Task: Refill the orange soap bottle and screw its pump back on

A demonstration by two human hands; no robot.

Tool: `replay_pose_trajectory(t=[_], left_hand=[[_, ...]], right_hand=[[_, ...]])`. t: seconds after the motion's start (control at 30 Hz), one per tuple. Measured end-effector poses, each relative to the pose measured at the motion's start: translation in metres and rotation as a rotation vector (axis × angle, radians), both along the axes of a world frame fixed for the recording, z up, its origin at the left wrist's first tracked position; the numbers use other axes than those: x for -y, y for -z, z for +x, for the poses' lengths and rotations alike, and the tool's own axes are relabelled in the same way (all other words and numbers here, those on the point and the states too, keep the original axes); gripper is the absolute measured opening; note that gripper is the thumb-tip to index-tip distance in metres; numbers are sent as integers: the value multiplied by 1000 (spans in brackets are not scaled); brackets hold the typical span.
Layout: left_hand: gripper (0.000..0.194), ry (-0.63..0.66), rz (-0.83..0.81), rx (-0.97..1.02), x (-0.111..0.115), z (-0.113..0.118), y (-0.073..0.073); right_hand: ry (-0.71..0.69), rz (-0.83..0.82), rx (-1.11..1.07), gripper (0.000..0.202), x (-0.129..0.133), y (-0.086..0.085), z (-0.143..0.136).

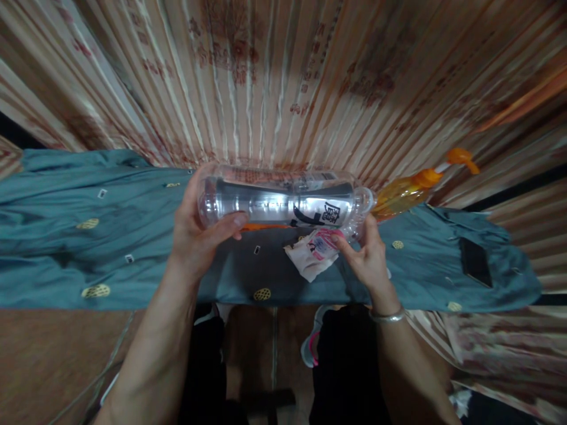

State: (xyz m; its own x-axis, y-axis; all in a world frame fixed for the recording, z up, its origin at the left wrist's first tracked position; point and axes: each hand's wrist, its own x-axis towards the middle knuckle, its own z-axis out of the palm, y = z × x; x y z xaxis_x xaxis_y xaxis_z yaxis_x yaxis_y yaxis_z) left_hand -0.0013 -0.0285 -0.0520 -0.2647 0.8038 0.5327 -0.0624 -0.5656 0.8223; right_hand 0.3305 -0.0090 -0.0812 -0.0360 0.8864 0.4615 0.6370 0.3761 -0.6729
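Note:
A large clear plastic bottle (pixel 274 200) with a silver and black label lies sideways between my hands, above the green cloth. My left hand (pixel 201 227) wraps round its left end, thumb along the near side. At the other end my right hand (pixel 365 251) closes round the neck side of the bottle. Under my right thumb is a crumpled white and pink packet (pixel 312 254), which hangs below the bottle. Just beyond the neck stands a tilted-looking orange bottle (pixel 401 195) with an orange pump top; the big bottle's end partly hides its base.
The green patterned cloth (pixel 110 254) covers a long narrow surface. A dark phone (pixel 475 261) lies on its right part. Pleated curtains (pixel 266 88) hang close behind. Below the near edge show my legs, shoes (pixel 312 342) and the brown floor (pixel 57 348).

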Motion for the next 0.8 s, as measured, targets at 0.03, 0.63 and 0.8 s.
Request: replay_pose_trajectory(t=[0.03,0.63,0.8], left_hand=[[69,-3,15,-3,-2,0,1],[75,10,70,-102,-7,-3,4],[79,7,182,-90,-12,-2,4]], right_hand=[[-1,-3,0,81,0,0,0],[-14,27,-14,78,-4,4,3],[-12,9,-11,78,-4,7,4]])
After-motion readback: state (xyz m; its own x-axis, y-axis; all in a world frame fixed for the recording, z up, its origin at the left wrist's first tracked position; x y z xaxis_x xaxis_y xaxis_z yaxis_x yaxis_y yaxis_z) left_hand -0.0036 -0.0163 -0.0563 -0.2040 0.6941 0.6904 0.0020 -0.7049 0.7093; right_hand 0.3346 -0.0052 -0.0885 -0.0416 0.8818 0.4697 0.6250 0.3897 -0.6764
